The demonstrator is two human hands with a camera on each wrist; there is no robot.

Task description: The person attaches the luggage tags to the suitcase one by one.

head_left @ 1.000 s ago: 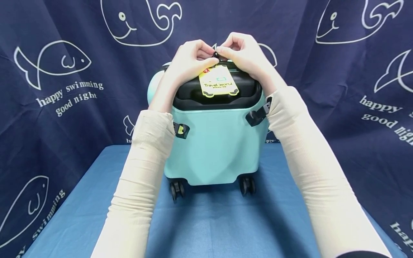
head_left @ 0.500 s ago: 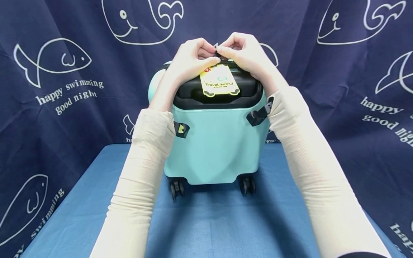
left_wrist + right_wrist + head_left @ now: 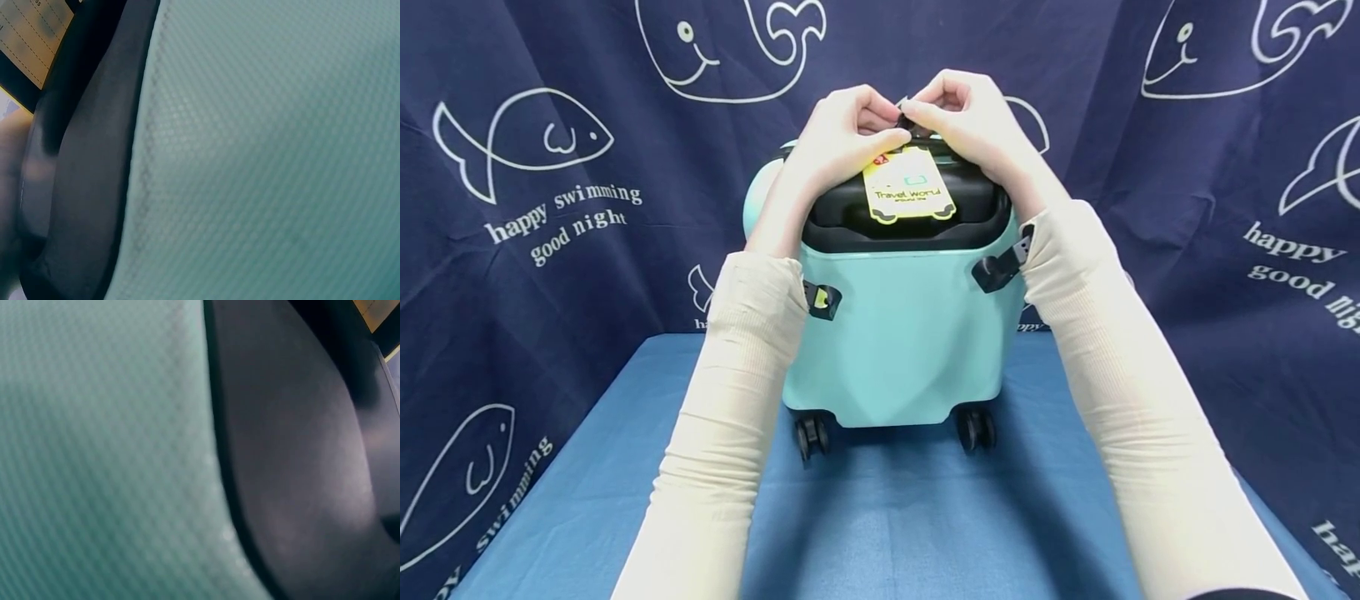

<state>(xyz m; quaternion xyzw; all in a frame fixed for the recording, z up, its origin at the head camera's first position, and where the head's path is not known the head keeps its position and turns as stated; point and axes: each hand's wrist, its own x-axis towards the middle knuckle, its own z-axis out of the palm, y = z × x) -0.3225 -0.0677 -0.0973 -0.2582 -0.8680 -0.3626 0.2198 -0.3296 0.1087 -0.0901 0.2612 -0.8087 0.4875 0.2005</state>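
A mint-green suitcase (image 3: 895, 333) with a black top section (image 3: 842, 217) stands upright in the middle of the head view. Over its top handle hangs a yellow luggage tag (image 3: 910, 187) printed "Travel World". The tag's short black strap (image 3: 905, 123) rises between both hands. My left hand (image 3: 848, 137) pinches the strap from the left, thumb just above the tag. From the right, my right hand (image 3: 966, 117) pinches the strap's upper end between thumb and forefinger. Fingers partly cover the strap, so its fastening is hidden. The tag's lined back (image 3: 37, 37) shows in the left wrist view.
Both wrists wear black camera bands (image 3: 996, 271) close to the suitcase's front. Black double wheels (image 3: 811, 435) rest on a blue cloth-covered table (image 3: 887, 517). A navy curtain (image 3: 587, 292) with white whales and fish hangs behind and at the sides.
Both hands have stayed on the strap. My right hand has risen very slightly, and a pale bit at the strap's top shows more between the fingertips. The suitcase stands in the same place.
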